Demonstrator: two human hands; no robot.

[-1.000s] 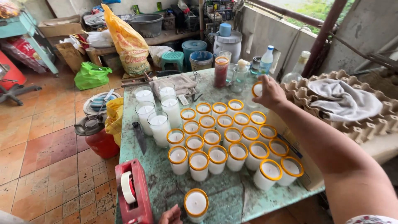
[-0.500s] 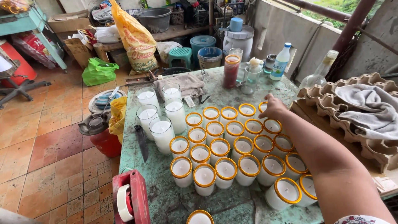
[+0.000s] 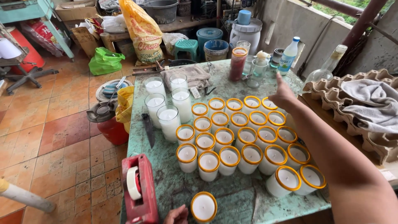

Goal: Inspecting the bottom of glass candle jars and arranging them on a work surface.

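Half a second on, the right hand (image 3: 283,96) had set its candle glass down beside the back row of yellow-rimmed candles (image 3: 242,137), fingers now loose and empty; left hand (image 3: 176,215) grip unclear

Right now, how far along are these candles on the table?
Done, it seems: a block of gold-rimmed candle glasses stands filled with white wax, beside five taller plain glasses. In hand: the right hand reaches the block's far corner; whether it grips a glass is hidden. The left hand rests beside one separate gold-rimmed candle at the near edge. Left: that lone candle stands outside the block.
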